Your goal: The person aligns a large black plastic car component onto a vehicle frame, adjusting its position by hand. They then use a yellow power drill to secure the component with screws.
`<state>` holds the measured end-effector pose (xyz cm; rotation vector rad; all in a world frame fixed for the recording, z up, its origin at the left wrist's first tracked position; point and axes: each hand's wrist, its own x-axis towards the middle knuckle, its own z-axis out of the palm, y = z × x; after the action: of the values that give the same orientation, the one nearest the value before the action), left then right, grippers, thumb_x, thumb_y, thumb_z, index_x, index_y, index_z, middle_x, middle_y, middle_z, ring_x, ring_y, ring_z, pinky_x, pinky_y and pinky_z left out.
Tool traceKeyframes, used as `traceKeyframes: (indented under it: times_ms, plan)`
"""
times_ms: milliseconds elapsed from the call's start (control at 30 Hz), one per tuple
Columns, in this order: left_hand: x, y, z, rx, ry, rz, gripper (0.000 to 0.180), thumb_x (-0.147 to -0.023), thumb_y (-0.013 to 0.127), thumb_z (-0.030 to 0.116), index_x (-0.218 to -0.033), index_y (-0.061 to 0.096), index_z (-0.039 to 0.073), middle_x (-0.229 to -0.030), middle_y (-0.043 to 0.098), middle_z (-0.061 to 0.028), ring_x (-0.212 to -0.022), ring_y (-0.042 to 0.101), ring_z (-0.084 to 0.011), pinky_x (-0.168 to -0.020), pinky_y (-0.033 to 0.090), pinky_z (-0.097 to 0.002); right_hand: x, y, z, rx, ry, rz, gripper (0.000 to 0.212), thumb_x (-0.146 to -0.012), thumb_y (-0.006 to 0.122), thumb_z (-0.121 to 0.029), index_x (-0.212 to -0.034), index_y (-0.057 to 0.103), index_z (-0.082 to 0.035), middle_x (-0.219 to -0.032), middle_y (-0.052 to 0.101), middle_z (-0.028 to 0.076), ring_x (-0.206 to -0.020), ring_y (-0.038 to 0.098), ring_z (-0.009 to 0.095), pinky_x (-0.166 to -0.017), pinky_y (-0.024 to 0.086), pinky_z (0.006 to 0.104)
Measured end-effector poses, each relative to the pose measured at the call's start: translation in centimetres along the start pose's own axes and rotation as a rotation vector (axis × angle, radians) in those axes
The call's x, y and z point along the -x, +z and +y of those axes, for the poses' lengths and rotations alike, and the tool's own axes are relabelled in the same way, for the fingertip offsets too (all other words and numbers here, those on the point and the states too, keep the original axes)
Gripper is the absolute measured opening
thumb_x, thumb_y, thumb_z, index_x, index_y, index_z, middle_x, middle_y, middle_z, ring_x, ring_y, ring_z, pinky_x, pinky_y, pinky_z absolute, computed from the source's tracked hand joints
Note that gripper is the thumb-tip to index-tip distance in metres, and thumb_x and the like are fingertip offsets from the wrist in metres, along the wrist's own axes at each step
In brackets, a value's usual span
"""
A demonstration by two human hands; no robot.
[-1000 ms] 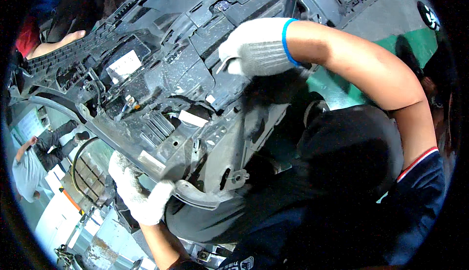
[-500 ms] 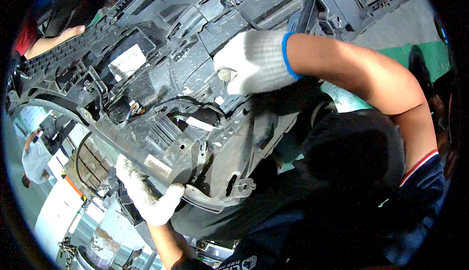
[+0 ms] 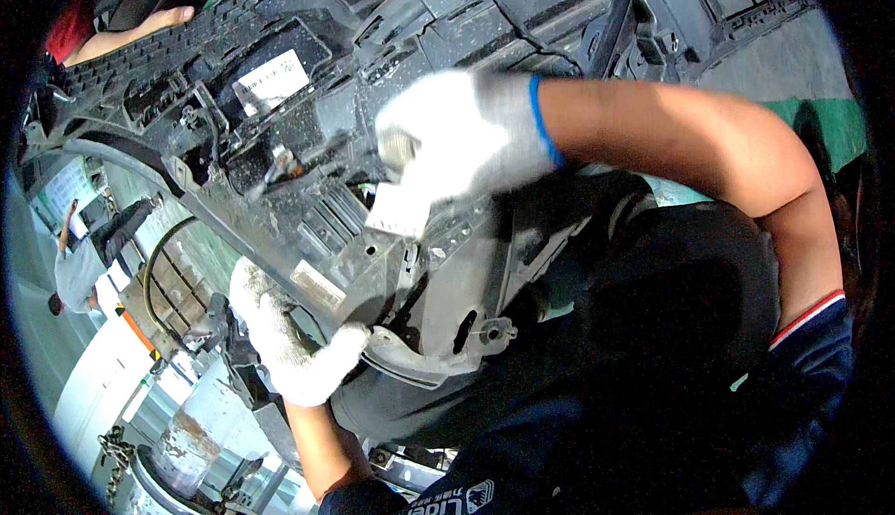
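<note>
A large dark plastic car bumper (image 3: 233, 221), seen from its dusty inner side, slants across the view. My left hand (image 3: 298, 352), in a white knit glove, holds its lower left end, with the fingers along the outer edge and the thumb at the corner. My right hand (image 3: 461, 142), in a white glove with a blue cuff, is above the inner side, its fingers curled. Motion blurs it, and whatever it may hold is hidden. Just below those fingers shows a white tag (image 3: 398, 215); I cannot tell whether they touch it.
A white label (image 3: 272, 82) is stuck on the bumper's inner side. At the upper left, another person's forearm (image 3: 130, 38) rests by the far edge. A person in grey (image 3: 79, 273) stands farther off. A metal cylinder (image 3: 191, 431) and a chain (image 3: 117, 459) are at the lower left.
My right hand has moved left and down over the bumper toward the white tag. My left hand keeps its hold. The view has shifted slightly.
</note>
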<state>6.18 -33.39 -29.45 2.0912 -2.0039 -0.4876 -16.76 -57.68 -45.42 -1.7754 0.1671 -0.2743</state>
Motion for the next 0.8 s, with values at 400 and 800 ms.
traceKeyframes:
  times_ms: [400,800]
  plan:
    - [-0.2,-0.1,-0.9,-0.125,0.125,0.016,0.12,-0.072,0.097,0.042,-0.166,0.031,0.006,-0.163,0.037,-0.0315,-0.148,0.041,-0.0474,-0.121,0.034,-0.0578,1.2,-0.7,-1.5,0.094,0.039,0.13,0.057,-0.087,0.08,-0.039,-0.128,0.067,-0.002,-0.102,0.076,0.019,-0.093,0.074,0.032,-0.082,0.058,0.0436]
    - [-0.9,0.5,0.8,-0.052,-0.052,0.074,0.103,-0.07,0.092,0.05,-0.146,0.053,-0.008,-0.152,0.049,-0.028,-0.139,0.05,-0.0439,-0.116,0.039,-0.0519,-0.4,0.4,-1.3,0.629,-0.13,0.287,0.035,-0.089,0.073,-0.03,-0.119,0.072,-0.012,-0.095,0.074,0.017,-0.091,0.072,0.038,-0.08,0.057,0.0483]
